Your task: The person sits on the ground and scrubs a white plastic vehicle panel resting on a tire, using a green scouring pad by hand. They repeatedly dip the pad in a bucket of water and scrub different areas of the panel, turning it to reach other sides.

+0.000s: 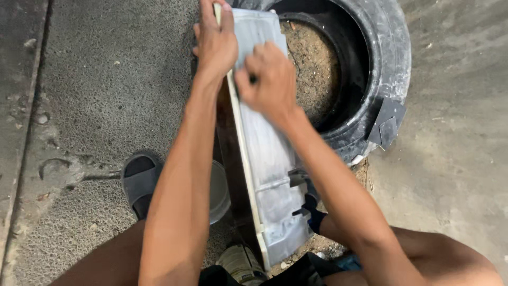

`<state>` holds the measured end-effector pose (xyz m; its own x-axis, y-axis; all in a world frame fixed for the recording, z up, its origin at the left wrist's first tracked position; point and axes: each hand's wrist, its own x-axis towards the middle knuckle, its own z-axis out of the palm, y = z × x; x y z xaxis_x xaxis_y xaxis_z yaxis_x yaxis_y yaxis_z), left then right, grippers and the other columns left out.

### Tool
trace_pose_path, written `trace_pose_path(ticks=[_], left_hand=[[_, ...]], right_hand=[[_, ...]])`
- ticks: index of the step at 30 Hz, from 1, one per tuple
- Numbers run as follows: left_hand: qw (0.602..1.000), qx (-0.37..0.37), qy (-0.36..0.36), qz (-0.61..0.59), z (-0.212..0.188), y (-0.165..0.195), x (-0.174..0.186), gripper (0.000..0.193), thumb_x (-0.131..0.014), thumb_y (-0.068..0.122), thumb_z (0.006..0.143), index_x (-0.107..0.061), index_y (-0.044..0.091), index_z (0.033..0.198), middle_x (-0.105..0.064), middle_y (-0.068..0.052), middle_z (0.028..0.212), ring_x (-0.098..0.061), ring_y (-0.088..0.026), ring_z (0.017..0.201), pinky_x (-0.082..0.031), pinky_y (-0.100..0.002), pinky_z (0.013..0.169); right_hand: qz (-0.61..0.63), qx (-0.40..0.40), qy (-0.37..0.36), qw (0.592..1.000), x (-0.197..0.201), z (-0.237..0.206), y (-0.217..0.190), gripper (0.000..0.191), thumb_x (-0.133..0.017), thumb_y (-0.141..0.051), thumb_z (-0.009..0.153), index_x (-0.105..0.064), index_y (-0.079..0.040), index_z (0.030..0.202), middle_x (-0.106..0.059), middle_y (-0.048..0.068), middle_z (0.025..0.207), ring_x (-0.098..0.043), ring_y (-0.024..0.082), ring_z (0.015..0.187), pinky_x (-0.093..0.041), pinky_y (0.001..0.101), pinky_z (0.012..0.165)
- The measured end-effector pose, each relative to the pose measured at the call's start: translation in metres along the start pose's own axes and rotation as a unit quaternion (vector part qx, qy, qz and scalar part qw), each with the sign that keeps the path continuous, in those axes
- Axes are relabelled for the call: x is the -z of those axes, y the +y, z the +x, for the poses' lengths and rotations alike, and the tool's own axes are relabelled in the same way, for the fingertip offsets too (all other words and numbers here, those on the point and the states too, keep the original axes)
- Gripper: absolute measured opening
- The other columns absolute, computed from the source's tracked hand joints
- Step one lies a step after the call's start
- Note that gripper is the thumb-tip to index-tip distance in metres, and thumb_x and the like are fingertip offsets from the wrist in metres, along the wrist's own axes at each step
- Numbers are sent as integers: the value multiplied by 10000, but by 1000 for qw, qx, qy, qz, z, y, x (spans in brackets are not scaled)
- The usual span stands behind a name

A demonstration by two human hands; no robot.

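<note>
We see a long grey panel [267, 159] that leans from 6 o'clock up toward 12 o'clock, with its upper end resting on an old black tyre [386, 58]. Our left hand [216, 42] grips the top left edge of the panel, with the fingers curled over it. Our right hand [269, 82] is clenched and presses on the panel face, just beside the left hand; it seems to hold something small, but we cannot tell what it is. A grey sandal [138, 182] lies on the concrete floor [106, 79] at 8 o'clock, near a pale round bucket [219, 193] partly hidden behind the left forearm.
</note>
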<state>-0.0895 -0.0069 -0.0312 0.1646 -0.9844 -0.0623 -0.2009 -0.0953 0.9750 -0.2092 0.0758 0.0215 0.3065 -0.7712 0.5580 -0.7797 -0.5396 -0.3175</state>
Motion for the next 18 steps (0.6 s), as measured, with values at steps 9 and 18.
trace_pose_path(ticks=[9,18], left_hand=[[992,-107,69,22,10,-7,-33,259,-530,357,1086,-522,145,1234,-661,-90,1310,-551,-344,1352,-239,-641,1220],[990,-52,47,125,-2,-1,-3,326,-510,340,1064,-559,174,1340,-703,-67,1281,-503,-300,1374,-191,-631,1159]], right_hand=[[-8,-27,65,997,-13,47,43,275,-715,-122,840,-501,-20,700,-522,142,758,-559,332,756,-439,466,664],[38,27,-42,998,77,-122,-74,242,-683,-58,743,-468,-77,634,-426,86,654,-451,230,585,-363,387,523]])
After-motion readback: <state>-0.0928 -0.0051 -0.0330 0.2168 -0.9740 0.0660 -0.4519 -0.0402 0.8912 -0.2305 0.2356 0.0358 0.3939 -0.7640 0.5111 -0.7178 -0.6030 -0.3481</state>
